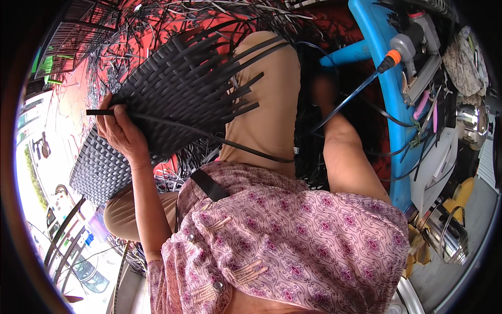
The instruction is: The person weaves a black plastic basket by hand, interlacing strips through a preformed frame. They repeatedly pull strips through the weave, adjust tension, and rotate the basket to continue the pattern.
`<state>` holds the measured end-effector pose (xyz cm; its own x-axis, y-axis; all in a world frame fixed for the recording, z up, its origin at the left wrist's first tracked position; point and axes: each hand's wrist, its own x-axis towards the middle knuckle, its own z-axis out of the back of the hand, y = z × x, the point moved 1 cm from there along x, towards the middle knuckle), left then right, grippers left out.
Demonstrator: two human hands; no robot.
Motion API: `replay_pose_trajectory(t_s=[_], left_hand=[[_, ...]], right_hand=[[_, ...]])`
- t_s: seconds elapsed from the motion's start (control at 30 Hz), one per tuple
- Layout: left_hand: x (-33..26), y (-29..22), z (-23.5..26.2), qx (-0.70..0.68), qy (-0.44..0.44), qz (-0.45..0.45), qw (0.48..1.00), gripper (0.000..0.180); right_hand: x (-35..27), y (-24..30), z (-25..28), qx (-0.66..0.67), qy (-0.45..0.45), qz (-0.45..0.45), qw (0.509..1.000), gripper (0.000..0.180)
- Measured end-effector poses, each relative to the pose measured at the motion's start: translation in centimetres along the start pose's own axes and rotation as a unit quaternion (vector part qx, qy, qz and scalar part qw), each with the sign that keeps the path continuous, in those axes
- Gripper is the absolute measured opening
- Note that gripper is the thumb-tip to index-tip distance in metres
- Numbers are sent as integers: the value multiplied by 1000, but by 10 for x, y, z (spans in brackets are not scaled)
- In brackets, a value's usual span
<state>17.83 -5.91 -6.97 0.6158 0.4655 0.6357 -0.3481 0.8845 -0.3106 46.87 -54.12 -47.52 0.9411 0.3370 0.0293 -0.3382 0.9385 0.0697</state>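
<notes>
My left hand (123,135) is closed at the edge of a dark grey woven panel (162,78), pinching a flat black strip (217,138) between thumb and fingers. The strip's short end sticks out to the left of the hand; its long part runs right, across the panel and my raised knee. Loose, unwoven strip ends fan out from the panel's right side over my brown trousers (266,120). My right arm reaches forward into a dark space beside a blue plastic stool. My right hand (323,93) there is blurred, and its fingers cannot be made out.
The blue stool (395,120) bears an air tool (405,49) with an orange-collared blue hose (349,99). Pink-handled scissors (421,104) lie nearby. Steel pots (449,238) stand at the right. Cut black strips (209,18) litter the red floor at the far side.
</notes>
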Motion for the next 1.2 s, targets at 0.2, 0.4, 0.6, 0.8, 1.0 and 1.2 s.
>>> replay_pose_trajectory(t_s=[0.2, 0.4, 0.6, 0.8, 1.0, 1.2], left_hand=[[0, -2, 0, -1, -2, 6, 1000, 25], [1, 0, 2, 0, 1, 8, 1000, 25], [1, 0, 1, 0, 1, 3, 1000, 25], [1, 1, 1, -6, 3, 1, 1000, 25], [2, -1, -1, -14, -2, 3, 1000, 25], [-3, 2, 3, 20, -3, 2, 1000, 26]], right_hand=[[3, 13, 14, 53, 3, -87, 995, 13], [1, 10, 12, -23, -3, -37, 999, 14], [1, 18, 32, -100, -37, 26, 994, 12], [3, 17, 56, -118, -90, 92, 985, 11], [2, -17, 23, -38, -44, 69, 996, 14], [3, -11, 17, -130, -100, 146, 976, 19]])
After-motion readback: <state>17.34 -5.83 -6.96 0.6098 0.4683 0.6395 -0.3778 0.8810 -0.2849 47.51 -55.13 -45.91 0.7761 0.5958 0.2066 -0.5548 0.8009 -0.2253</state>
